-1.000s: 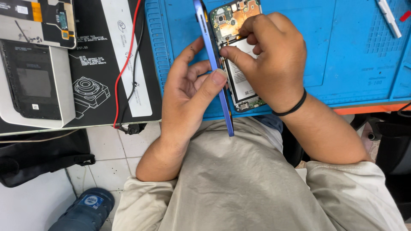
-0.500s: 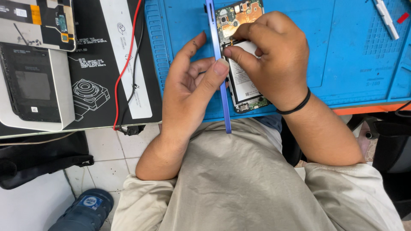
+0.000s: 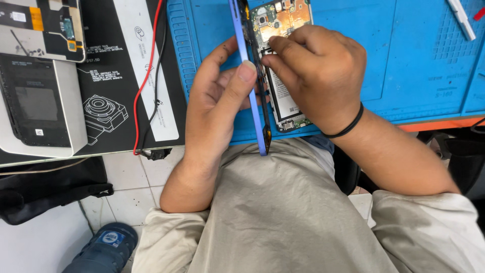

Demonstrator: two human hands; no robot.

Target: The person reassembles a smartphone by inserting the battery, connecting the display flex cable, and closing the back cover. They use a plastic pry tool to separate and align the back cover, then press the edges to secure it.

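2 hands [image 3: 217,101] [image 3: 318,76], 1 opened phone [image 3: 278,60], 1 blue mat [image 3: 404,60]

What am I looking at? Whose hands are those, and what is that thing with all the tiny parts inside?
The camera sits on a person's head and looks down, so you see their own two hands and their lap. The left hand holds up a thin blue back cover, turned on its edge. The right hand rests on an opened phone, fingertips on its insides; you can see its circuit board and battery. The phone lies on a blue work mat. To the left lie a black mat, red and black wires and another flat device.
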